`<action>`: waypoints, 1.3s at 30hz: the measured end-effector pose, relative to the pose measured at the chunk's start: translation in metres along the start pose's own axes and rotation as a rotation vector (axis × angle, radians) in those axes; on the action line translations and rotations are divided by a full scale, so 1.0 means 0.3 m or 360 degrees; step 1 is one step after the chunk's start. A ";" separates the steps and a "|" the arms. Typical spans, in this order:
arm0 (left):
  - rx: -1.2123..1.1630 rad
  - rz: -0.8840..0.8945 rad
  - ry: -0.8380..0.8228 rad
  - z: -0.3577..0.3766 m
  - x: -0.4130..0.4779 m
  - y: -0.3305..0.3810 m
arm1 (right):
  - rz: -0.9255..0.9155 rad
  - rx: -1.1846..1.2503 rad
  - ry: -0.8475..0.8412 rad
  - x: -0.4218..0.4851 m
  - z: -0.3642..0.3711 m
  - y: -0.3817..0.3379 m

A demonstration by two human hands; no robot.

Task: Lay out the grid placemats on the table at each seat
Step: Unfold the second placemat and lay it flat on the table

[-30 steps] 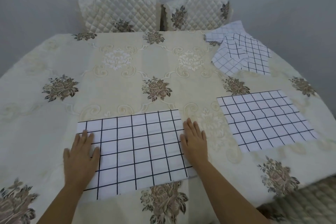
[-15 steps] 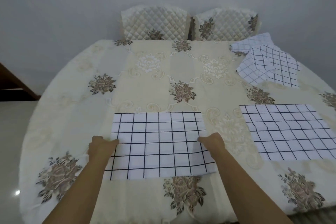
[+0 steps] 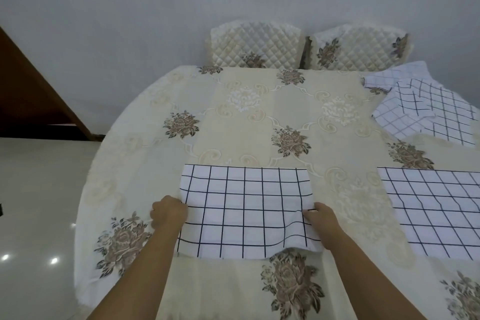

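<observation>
Pinching near placemat [image 3: 246, 205] by both side edges: with curled left hand [image 3: 168, 212] at left, curled right hand [image 3: 322, 218] at right. Rightward, well apart, second placemat [image 3: 436, 210] flat; farther back, loose pile [image 3: 426, 109].

1. From my screen, the near rectangular cloth placemat [image 3: 246, 205] is white, ruled by thin black lines into large squares.
2. The flat cloth placemat on the right [image 3: 431, 213] shows that same white ground and black grid.
3. The loose pile of cloth placemats [image 3: 426, 109] at the far right is white with black grids; its rearmost piece has a tighter, fainter check.
4. The round table's tablecloth [image 3: 233, 138] is cream and beige, with off-white scrolls and brown-grey rose clusters.
5. The two quilted chair covers [image 3: 255, 47] are cream, diamond-stitched, with brown roses.
6. I read the wall [image 3: 155, 8] as pale grey.
</observation>
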State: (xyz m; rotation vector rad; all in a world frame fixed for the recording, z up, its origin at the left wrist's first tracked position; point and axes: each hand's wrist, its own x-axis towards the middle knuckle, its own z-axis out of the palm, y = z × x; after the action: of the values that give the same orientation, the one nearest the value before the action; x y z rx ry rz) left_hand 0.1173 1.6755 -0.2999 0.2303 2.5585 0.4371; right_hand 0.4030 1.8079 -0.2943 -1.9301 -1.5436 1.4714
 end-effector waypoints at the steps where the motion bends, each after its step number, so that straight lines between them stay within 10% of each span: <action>1: -0.0039 0.0033 0.0015 -0.002 0.012 -0.005 | -0.0006 -0.0003 -0.0023 -0.003 0.012 -0.008; 31: 0.0169 0.0275 0.0237 -0.060 0.053 -0.034 | -0.0266 -0.0581 0.0181 0.032 0.080 -0.061; 39: 0.0422 0.1354 0.0427 0.041 0.060 0.098 | -0.1170 -0.1226 0.0710 0.064 0.277 -0.151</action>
State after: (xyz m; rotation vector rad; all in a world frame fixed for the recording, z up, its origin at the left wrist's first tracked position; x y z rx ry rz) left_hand 0.1108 1.7107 -0.3079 1.4655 2.6587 0.4395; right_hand 0.3076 1.8119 -0.3095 -1.5096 -2.3856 0.1290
